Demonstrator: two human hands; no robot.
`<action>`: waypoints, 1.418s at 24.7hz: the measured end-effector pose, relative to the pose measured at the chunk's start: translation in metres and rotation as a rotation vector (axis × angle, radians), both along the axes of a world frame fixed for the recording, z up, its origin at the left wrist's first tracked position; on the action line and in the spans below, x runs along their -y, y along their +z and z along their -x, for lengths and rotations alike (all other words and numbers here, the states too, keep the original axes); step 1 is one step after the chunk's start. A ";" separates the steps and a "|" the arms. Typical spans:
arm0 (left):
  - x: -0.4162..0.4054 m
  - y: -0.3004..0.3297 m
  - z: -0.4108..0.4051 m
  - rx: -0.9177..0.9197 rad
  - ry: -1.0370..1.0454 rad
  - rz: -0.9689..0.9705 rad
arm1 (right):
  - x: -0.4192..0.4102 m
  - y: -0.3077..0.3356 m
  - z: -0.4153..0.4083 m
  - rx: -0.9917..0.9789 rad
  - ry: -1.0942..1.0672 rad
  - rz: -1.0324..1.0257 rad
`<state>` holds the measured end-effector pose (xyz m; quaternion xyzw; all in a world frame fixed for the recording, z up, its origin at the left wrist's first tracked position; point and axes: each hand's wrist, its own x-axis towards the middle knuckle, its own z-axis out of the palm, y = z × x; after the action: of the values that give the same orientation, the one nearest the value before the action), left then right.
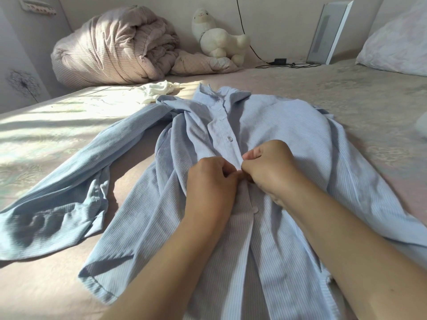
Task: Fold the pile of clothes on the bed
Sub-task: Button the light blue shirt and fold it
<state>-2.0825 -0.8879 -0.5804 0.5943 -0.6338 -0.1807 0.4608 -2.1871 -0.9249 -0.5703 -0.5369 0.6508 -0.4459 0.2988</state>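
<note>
Left hand point(209, 181), right hand point(268, 167) both pinching blue striped shirt point(288, 135) placket on bed point(346, 100)

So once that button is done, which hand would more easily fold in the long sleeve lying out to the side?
Probably the left hand. The spread-out sleeve lies on the left side of the shirt, while the right hand would have to cross over.
</note>
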 end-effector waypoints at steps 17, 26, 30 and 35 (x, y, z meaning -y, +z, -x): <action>0.012 0.011 -0.005 0.039 -0.120 -0.086 | -0.005 -0.011 0.000 0.217 -0.051 0.071; 0.017 0.009 -0.007 0.545 -0.212 0.053 | -0.007 -0.013 -0.001 0.213 -0.027 0.057; 0.023 0.012 -0.014 0.183 -0.263 -0.127 | -0.007 -0.014 0.000 0.222 0.009 0.122; 0.025 0.014 -0.017 -0.107 -0.309 -0.304 | -0.006 -0.016 -0.003 0.191 0.049 0.169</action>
<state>-2.0660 -0.9131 -0.5663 0.5423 -0.6573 -0.3739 0.3661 -2.1844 -0.9194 -0.5865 -0.5309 0.5662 -0.5409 0.3240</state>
